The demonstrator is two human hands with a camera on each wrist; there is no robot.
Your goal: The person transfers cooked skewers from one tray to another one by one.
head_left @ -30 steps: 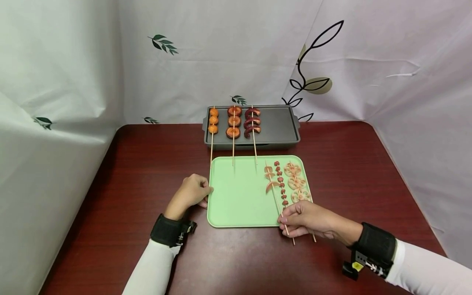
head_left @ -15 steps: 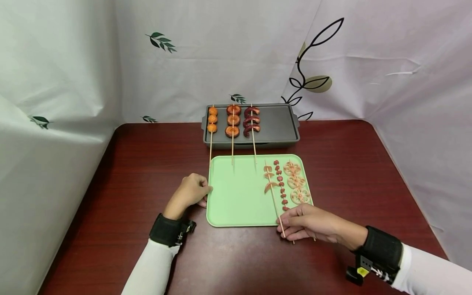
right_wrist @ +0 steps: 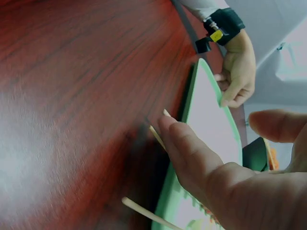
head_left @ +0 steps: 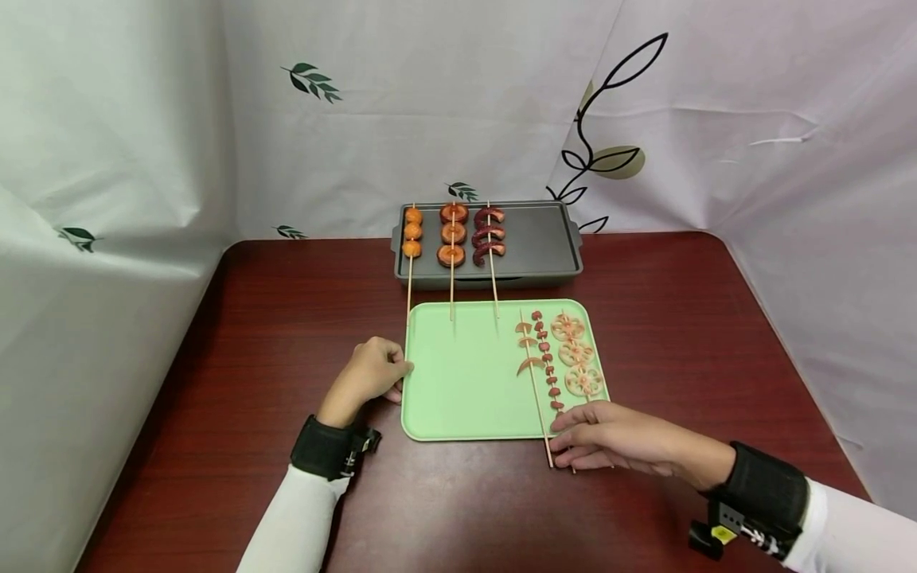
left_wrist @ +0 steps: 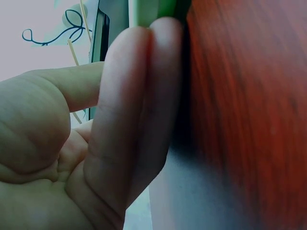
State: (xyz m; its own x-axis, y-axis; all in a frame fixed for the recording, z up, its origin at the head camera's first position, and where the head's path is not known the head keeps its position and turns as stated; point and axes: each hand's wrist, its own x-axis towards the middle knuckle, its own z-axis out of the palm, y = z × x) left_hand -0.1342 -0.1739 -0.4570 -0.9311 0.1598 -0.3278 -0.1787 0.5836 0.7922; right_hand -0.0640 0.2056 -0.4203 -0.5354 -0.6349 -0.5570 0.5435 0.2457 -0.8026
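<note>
My left hand (head_left: 394, 380) grips the left rim of the green tray (head_left: 466, 382); in the left wrist view its fingers (left_wrist: 139, 96) press against that rim. My right hand (head_left: 562, 436) lies at the tray's front right corner, fingers nearly straight, resting over the bare ends of three skewers. These are a crescent-piece skewer (head_left: 530, 362), a skewer of small red pieces (head_left: 548, 366) and a lotus-slice skewer (head_left: 576, 354). In the right wrist view the thumb stands apart from the fingers (right_wrist: 192, 153) above a stick end (right_wrist: 156, 136).
Behind the tray stands a grey griddle pan (head_left: 537, 243) with an orange-ball skewer (head_left: 411, 232), a round-slice skewer (head_left: 453, 235) and a dark curved-piece skewer (head_left: 489, 235), whose sticks reach over the tray's far edge. White sheets wall the dark red table (head_left: 286, 318).
My right hand has let go of the crescent-piece skewer and slid slightly right. The skewer now lies straighter, closer to the red-piece skewer. The left hand has not moved.
</note>
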